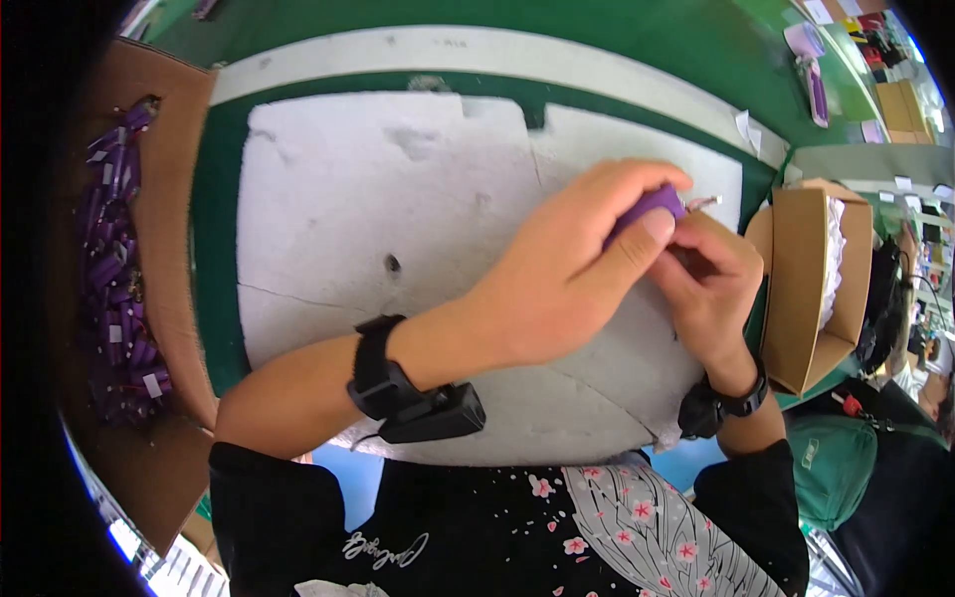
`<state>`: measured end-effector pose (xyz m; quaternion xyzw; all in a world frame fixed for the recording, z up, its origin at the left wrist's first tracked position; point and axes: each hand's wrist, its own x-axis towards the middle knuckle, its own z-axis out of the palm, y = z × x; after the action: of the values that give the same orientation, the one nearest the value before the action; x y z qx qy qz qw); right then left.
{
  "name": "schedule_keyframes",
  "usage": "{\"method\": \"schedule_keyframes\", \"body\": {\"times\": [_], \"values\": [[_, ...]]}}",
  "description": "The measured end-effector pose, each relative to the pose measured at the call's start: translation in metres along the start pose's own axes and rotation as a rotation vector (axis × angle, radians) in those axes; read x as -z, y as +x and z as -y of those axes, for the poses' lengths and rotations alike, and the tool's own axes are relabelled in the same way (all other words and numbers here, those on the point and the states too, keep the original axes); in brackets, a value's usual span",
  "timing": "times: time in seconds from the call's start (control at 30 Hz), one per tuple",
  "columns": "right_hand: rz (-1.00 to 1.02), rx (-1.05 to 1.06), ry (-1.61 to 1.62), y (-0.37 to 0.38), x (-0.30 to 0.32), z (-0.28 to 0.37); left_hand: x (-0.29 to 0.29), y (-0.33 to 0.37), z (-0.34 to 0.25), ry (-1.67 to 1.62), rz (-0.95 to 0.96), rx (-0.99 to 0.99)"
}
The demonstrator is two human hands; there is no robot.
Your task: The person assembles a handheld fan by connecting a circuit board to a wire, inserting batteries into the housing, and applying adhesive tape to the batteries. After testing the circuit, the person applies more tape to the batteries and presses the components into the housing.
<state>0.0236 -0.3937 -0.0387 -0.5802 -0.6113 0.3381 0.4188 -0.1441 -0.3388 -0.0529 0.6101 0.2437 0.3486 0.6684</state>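
Observation:
A purple shrink-wrapped battery pack [652, 207] is held above the right part of a white foam board [328, 199]. My left hand [562, 264] wraps round it, with the thumb along its near side and the fingers over the far side. Closed in a pinch, my right hand [714, 284] meets the pack at its right end, where short thin wires with a small white connector [708, 202] stick out. My fingers hide much of the pack and exactly what the right fingertips grip.
At left stands a cardboard box [164, 249] with many purple packs [114, 249] in it. Another cardboard box [796, 289], with white wrapping inside, is at right. A tape roll [804, 40] and another purple item [817, 92] lie on the green table at far right.

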Motion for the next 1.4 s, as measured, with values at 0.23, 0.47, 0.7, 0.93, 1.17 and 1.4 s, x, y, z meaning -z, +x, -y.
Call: {"method": "schedule_keyframes", "body": {"times": [0.23, 0.47, 0.7, 0.93, 1.17, 1.4], "values": [[0.014, 0.043, -0.047, -0.008, 0.003, -0.010, -0.006, -0.005, 0.007, 0.046, 0.020, -0.014], [0.011, 0.104, -0.009, -0.008, -0.001, -0.020, -0.007, -0.006, 0.011, 0.040, 0.029, -0.010], [0.041, 0.034, 0.078, -0.008, -0.001, -0.023, -0.007, -0.004, 0.013, 0.005, 0.017, -0.006], [-0.001, -0.078, 0.283, -0.005, -0.009, -0.015, 0.002, -0.005, 0.000, -0.117, -0.037, 0.147], [0.119, 0.081, 0.119, -0.002, -0.002, -0.014, 0.000, -0.006, 0.001, -0.141, -0.043, 0.124], [0.105, 0.058, 0.141, -0.003, -0.003, -0.015, 0.000, -0.005, 0.000, -0.145, -0.039, 0.136]]}}
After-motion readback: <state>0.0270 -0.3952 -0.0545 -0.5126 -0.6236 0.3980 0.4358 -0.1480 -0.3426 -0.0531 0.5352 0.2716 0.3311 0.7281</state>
